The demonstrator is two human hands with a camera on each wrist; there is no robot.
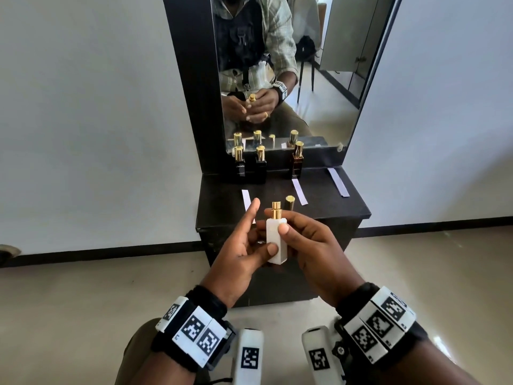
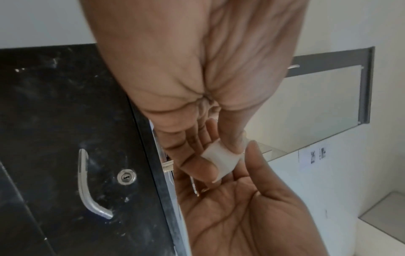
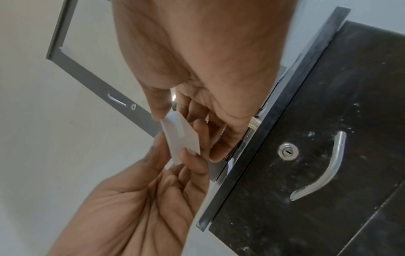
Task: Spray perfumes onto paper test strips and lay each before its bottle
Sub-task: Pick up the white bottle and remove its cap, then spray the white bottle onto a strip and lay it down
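Item: white square-sided perfume bottle (image 1: 276,240) with bare gold spray nozzle, held upright before the black dresser top (image 1: 344,207).

Both hands pinch its body: left hand (image 1: 244,245), right hand (image 1: 313,245). Likely rigid, smooth, breakable; grip the flat sides. Beyond: gold cap (image 1: 290,202), white paper strips (image 1: 299,191), dark gold-capped bottles (image 1: 261,163).
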